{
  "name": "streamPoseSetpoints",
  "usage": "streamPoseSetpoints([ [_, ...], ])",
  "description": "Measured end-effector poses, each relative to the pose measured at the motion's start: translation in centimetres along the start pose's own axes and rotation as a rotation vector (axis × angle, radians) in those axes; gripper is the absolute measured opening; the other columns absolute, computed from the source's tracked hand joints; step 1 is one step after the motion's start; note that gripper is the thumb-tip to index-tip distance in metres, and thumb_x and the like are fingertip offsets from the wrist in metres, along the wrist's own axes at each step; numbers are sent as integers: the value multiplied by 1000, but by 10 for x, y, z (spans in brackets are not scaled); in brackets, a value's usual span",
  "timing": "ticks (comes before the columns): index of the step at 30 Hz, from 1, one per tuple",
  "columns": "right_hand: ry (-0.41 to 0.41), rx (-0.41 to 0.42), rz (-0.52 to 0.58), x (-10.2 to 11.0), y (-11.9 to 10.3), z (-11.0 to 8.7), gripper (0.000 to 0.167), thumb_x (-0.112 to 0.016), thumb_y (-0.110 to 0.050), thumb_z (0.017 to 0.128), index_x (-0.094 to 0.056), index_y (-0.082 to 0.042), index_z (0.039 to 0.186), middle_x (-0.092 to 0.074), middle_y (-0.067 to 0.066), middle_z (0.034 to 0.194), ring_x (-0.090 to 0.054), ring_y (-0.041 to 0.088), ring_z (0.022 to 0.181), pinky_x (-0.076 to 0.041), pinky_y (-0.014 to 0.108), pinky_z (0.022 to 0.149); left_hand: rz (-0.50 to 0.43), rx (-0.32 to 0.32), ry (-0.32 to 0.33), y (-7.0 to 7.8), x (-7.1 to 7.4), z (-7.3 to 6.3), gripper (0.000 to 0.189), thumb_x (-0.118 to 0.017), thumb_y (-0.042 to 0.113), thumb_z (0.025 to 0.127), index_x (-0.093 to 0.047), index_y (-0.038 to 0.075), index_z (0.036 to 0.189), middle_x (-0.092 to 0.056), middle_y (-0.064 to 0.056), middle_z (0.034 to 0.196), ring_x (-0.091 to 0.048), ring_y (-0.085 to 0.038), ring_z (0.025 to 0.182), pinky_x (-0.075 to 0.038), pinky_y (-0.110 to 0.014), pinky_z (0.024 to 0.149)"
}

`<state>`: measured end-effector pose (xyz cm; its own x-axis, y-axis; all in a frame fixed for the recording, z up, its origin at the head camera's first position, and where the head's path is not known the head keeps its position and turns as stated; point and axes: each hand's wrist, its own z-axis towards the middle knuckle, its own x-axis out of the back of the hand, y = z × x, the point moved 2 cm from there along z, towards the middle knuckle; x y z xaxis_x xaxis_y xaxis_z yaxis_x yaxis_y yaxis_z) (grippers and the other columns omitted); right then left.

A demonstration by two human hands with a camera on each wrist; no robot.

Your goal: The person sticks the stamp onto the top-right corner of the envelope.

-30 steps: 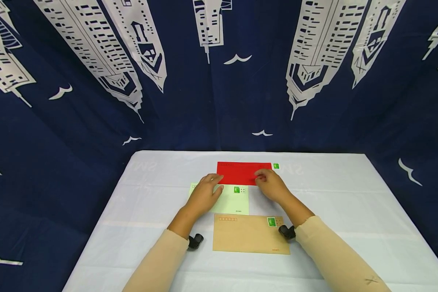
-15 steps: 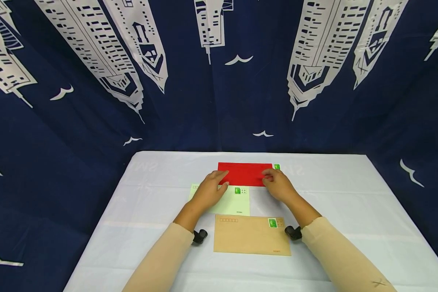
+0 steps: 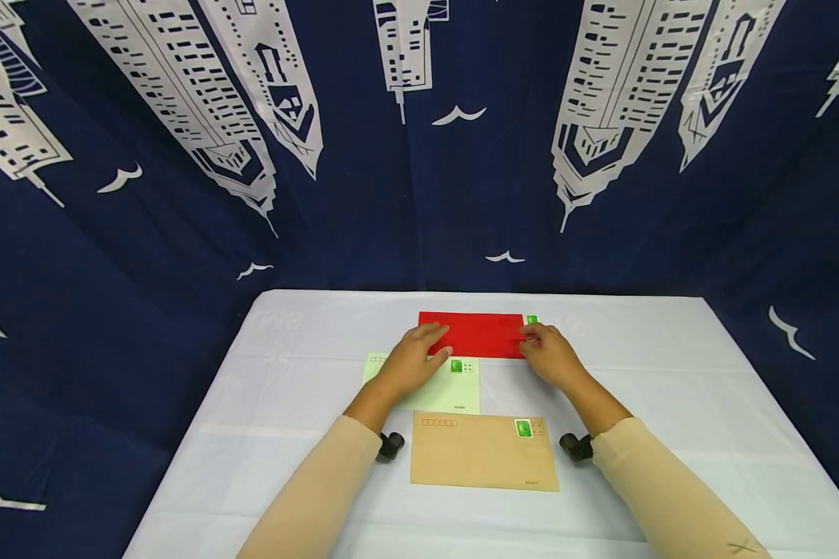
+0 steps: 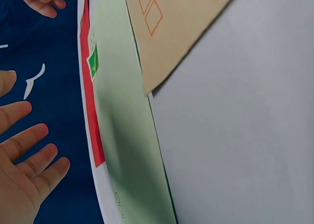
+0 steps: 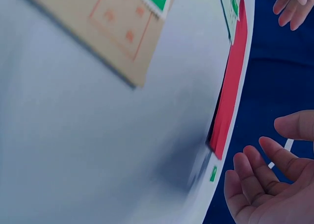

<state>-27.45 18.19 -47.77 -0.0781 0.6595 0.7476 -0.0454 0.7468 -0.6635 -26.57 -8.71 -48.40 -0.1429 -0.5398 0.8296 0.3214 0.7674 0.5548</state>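
Observation:
A red envelope lies flat near the far edge of the table. My left hand hovers by its left part, fingers spread and nothing held, as the left wrist view confirms. By the envelope's right end is my right hand, thumb and loosely bent fingers apart with nothing between them in the right wrist view. Just past that end lies a small green stamp, partly covered by the right hand in the head view. A pale green envelope, bearing a green stamp, lies partly under the left hand.
Closest to me on the white table lies a brown envelope with a green stamp at its upper right. Behind the table hangs a dark blue cloth printed with white buildings and birds.
Both hands have shifted to the right. The right hand has gone from above the red envelope to its right end, beside the loose stamp. The envelopes look unmoved.

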Motion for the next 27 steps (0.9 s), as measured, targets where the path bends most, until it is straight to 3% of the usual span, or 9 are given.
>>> streamPoseSetpoints([
  [10,2,-33,-26,7,17,3,45,-49,-15,99,-52,6,138,-56,29,131,-56,42,118,-45,56,106,23,10,-48,0,-7,12,55,-51,45,103,-45,24,154,-41,-2,161,-33,-26,152,-29,-46,125],
  [20,-51,-135,-37,12,30,6,54,-48,-21,101,-40,3,149,-44,31,147,-49,44,129,-39,60,113,88,1,-86,-3,-13,25,53,-50,43,104,-48,23,153,-42,-3,161,-33,-25,152,-28,-44,126],
  [27,-60,-161,-16,14,33,10,55,-46,-21,102,-36,3,151,-39,33,153,-44,48,138,-35,62,116,88,19,-104,-8,-17,33,50,-49,40,105,-51,20,151,-43,-3,160,-34,-24,152,-28,-43,126],
])
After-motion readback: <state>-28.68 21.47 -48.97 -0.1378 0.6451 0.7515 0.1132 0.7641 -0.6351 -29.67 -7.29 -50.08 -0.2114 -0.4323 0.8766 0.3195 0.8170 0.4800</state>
